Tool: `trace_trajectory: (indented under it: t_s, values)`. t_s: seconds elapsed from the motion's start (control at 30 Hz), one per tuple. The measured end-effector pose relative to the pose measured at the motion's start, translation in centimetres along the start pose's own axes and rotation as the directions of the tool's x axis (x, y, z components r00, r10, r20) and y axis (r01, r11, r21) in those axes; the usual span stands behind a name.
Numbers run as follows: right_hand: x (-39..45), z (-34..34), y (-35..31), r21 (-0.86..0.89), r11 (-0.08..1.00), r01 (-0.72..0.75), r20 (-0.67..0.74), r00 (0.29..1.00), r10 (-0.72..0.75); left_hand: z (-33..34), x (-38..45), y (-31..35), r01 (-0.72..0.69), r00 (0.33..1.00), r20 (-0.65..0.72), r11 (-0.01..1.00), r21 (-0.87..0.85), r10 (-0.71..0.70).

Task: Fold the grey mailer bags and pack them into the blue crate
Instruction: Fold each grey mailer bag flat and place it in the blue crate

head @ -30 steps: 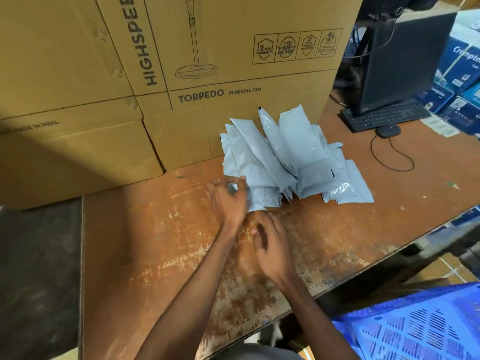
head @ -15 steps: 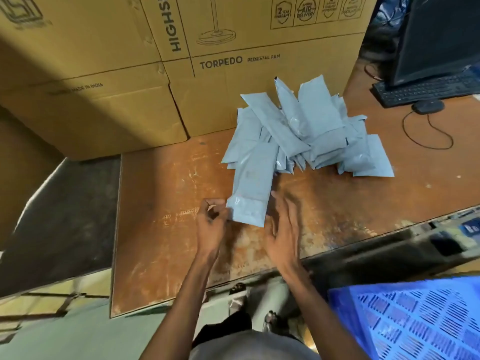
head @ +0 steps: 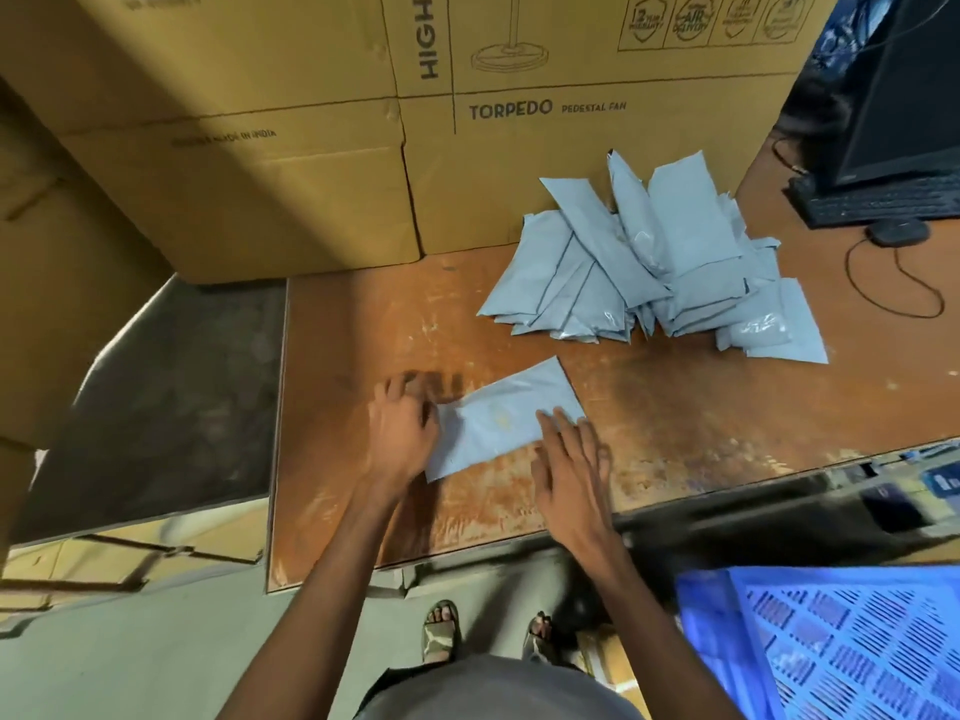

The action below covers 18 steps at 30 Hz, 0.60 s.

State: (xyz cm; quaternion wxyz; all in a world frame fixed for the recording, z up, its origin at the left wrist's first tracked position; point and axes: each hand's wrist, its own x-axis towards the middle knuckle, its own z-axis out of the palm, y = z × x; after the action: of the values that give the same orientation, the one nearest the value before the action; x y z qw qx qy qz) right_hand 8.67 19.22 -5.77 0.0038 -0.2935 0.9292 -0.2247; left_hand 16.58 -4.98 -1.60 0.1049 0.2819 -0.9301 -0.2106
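Middle of the frame, on the worn brown table (head: 675,407): one grey mailer bag (head: 506,418) lying flat at a slant, apart from the pile.

Left hand (head: 402,433) sits on its left end, fingers curled at the edge, though blur hides whether they really pinch it. Right hand (head: 569,459) lies flat, fingers straight, tips on the bag's right corner. The pile of mailers (head: 649,272) sits upper right against the cardboard boxes (head: 311,148); blue crate (head: 831,646) is bottom right.
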Motion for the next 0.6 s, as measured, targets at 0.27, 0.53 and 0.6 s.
trace_trajectory:
  t_s: [0.27, 0.53, 0.6]
  values:
    - [-0.5, 0.7, -1.5, 0.056, 0.998, 0.005, -0.115, 0.993, 0.002, 4.6, -2.1, 1.2, -0.201, 0.962, 0.185, 0.98, -0.01, 0.199]
    - [4.3, 1.7, -0.8, -0.003, 0.998, 0.065, -0.015, 0.998, -0.065, 4.8, -1.6, -0.1, -0.329, 0.919, 0.233, 0.944, 0.01, 0.318]
    - [4.6, 1.9, -1.1, -0.042, 0.998, 0.046, 0.005, 0.999, -0.046, 5.0, -1.5, 0.1, -0.317, 0.931, 0.199, 0.948, 0.018, 0.307]
